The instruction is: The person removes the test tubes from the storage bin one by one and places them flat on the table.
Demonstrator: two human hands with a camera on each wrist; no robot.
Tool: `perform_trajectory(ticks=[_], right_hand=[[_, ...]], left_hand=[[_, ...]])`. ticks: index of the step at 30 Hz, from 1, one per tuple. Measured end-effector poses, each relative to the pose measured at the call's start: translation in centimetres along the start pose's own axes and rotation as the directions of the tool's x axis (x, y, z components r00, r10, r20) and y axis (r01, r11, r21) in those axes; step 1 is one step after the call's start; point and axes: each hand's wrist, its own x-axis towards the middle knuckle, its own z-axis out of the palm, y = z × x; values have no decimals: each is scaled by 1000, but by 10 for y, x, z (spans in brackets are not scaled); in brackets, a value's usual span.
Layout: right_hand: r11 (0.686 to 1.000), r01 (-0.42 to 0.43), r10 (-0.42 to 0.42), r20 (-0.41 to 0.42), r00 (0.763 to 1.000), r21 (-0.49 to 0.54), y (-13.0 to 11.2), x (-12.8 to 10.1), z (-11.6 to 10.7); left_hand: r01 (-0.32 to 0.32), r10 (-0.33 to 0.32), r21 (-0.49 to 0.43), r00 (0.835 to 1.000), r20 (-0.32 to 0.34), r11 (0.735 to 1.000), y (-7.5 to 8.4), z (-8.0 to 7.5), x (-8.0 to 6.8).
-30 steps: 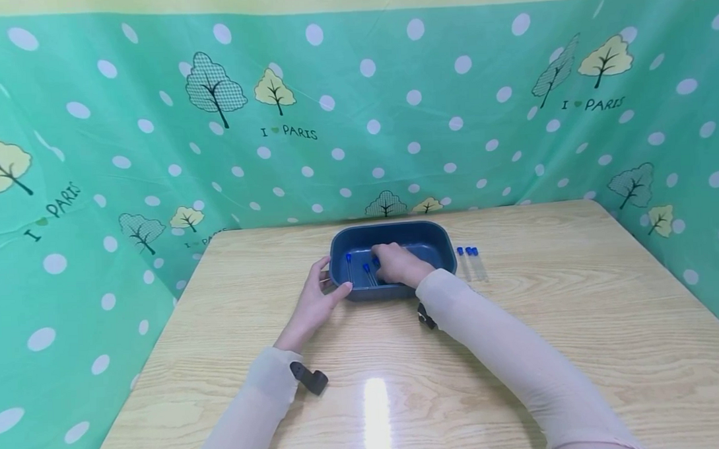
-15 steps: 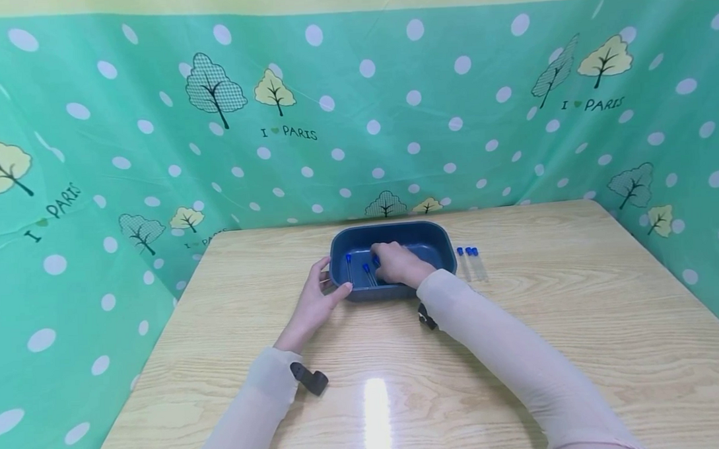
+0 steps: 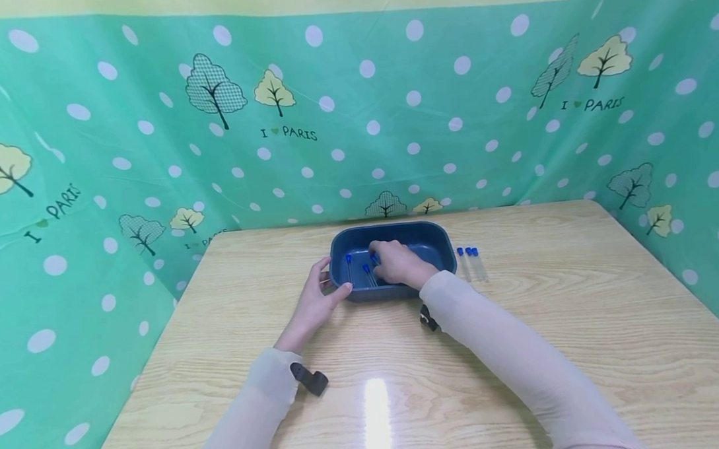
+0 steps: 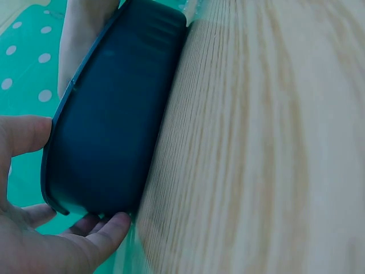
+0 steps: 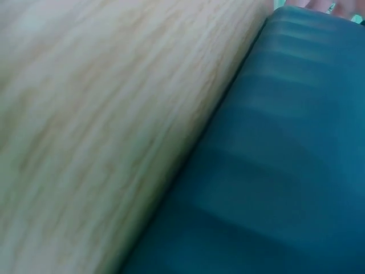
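Note:
A dark blue plastic basin (image 3: 391, 293) stands on the wooden table. My left hand (image 3: 314, 300) grips its left end, the thumb at the front rim and the other fingers along the side; the left wrist view shows these fingers (image 4: 108, 234) against the basin's wall. My right hand (image 3: 398, 263) reaches down inside the basin and pinches a blue-capped test tube (image 3: 374, 257), whose body is mostly hidden by the hand. Left of it, two more blue-capped clear tubes lie in the basin: one tube (image 3: 349, 268) near the left wall and another tube (image 3: 369, 274) closer to the hand.
Three clear tubes with blue caps (image 3: 469, 251) lie on the table (image 3: 551, 277) just right of the basin. A green dotted cloth (image 3: 375, 151) hangs behind and on both sides. In the right wrist view the basin's front wall (image 5: 274, 160) fills the right side.
My right hand has shifted very slightly up and left inside the basin, the blue cap at its fingertips moving along. The left hand and the basin have stayed in place.

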Motion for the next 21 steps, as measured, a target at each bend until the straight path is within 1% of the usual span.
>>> perform_trajectory(ticks=[11,21], right_hand=[[998,28,-25,-57,998,57,-2,-10,-5],[995,40,-34,-65,997,88,2,-15,-6]], left_hand=[[1,-1,13,1000,-1,1000,0,0,0],[0,0,11,1000,-1,1000,-1,0,0]])
